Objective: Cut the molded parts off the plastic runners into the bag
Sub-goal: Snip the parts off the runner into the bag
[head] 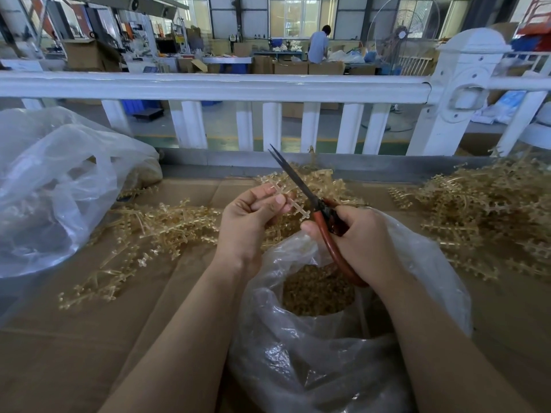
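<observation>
On the far left we see a big clear sack (53, 186) slumped on the cardboard-covered table (74, 347), and beside it a loose heap of amber runners (155, 225) lying flat. Moving in, our left hand (247, 222) pinches one runner strip (286, 198) between thumb and fingertips, holding it up just above the open bag (328, 338) — the strip's cross-shaped molded parts stick out toward the blades. Our right hand (363, 236) is wrapped around the red handles of the scissors (298, 186), whose dark blades point up and away; they look nearly closed, with the strip meeting them close to the pivot. The bag sits right under both hands, its mouth rolled open and already part-filled with small cut parts (316, 290). To do this cut well, we judge that the strip should stay over the bag's mouth so each piece drops straight in, and the blades should bite at the thin gate beside the part, not into the part itself. Cutting near the pivot gives more force, but our left fingertips lie close to the edge — we would keep them back along the strip. Further right, a second, larger pile of runners (483, 210) waits on the table, well apart from the bag.
</observation>
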Demonstrator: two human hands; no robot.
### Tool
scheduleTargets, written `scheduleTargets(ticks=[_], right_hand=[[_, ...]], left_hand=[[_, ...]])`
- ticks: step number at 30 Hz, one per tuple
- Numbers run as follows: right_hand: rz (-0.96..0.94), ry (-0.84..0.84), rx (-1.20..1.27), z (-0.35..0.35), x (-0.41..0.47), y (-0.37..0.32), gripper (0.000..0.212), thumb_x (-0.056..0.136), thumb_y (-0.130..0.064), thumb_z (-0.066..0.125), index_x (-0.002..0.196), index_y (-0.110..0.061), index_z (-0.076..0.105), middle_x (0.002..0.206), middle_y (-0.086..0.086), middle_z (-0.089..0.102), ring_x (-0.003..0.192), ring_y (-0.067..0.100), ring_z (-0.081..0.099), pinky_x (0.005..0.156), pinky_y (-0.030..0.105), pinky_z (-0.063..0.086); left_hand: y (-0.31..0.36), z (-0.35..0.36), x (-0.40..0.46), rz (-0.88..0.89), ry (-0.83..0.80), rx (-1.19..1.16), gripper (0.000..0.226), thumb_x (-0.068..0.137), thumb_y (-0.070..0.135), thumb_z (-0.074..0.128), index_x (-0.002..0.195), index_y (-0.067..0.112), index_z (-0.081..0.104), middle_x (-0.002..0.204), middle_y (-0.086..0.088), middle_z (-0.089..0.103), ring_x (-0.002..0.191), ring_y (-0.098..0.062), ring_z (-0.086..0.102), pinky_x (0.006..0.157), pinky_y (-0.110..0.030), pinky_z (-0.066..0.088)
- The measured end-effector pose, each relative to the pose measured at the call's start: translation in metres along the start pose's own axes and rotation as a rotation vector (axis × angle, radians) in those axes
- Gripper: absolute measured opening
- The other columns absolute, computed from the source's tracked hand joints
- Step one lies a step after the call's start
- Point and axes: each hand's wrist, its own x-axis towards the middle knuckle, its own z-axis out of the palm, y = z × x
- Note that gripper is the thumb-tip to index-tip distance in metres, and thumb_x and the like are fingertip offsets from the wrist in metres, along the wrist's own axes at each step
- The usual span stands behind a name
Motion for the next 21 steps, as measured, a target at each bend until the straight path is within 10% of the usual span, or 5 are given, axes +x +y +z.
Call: scheduleTargets(ticks=[12, 21], right_hand=[[0.088, -0.023, 0.086, 0.0054, 0.0070, 0.0057, 0.015, 0.084, -0.034, 0.077, 0.075, -0.034, 0.065, 0.077, -0.026, 0.069, 0.068, -0.001, 0.066, 0.064, 0.026, 0.056], [0.098, 0.006, 0.044, 0.0019, 0.0023, -0.0002, 0.027, 0.075, -0.062, 0.072, 0.079, -0.035, 0.067, 0.073, -0.025, 0.069, 0.063, 0.002, 0.067, 0.062, 0.033, 0.060]], left_hand=[[-0.0042, 0.0059, -0.0055, -0.113, -0.130, 0.152, 0.008, 0.076, 0.011, 0.075, 0.083, 0.008, 0.071, 0.075, -0.009, 0.072, 0.064, -0.012, 0.065, 0.064, -0.021, 0.055], [-0.0046, 0.0047, -0.0050, -0.109, -0.076, 0.138, 0.006, 0.081, 0.010, 0.073, 0.079, 0.005, 0.072, 0.067, -0.006, 0.069, 0.059, -0.010, 0.062, 0.060, -0.020, 0.054]])
